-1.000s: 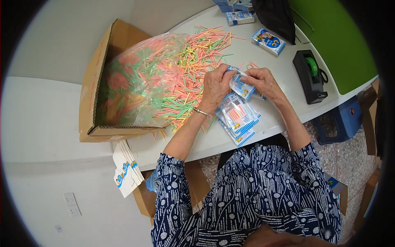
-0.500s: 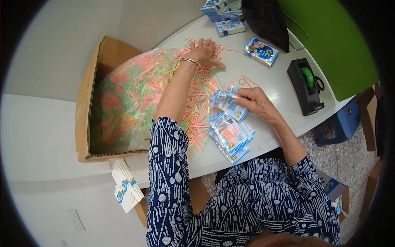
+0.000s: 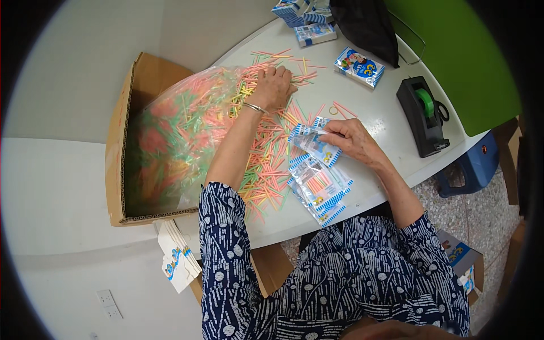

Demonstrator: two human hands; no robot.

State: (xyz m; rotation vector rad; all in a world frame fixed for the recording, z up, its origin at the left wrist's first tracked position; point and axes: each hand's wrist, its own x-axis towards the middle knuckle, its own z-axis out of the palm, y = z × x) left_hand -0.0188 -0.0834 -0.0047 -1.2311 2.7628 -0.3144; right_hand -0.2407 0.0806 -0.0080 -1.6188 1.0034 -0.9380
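Thin pastel sticks (image 3: 266, 164) in pink, green and yellow lie in a loose heap across the white table. My left hand (image 3: 273, 89), with a bracelet at the wrist, is on the heap's far part, its fingers curled down and drawn together over sticks; the fingertips are partly hidden. At the heap's right side, my right hand (image 3: 352, 140) pinches the upper part of a clear and blue printed plastic packet (image 3: 320, 148). Below it, more packets overlap, and the top packet (image 3: 318, 180) shows pink sticks inside.
At left, a cardboard box (image 3: 116, 170) lies open towards the heap, with a clear bag of sticks (image 3: 187, 130) spilling out. To the right are a tape dispenser (image 3: 422, 122) and a blue-white pack (image 3: 360, 68). A black bag (image 3: 365, 31) and stacked packs (image 3: 314, 34) sit at the back.
My left hand has drawn slightly nearer and its spread fingers have curled together over the sticks. My right hand keeps the packet in nearly the same place.
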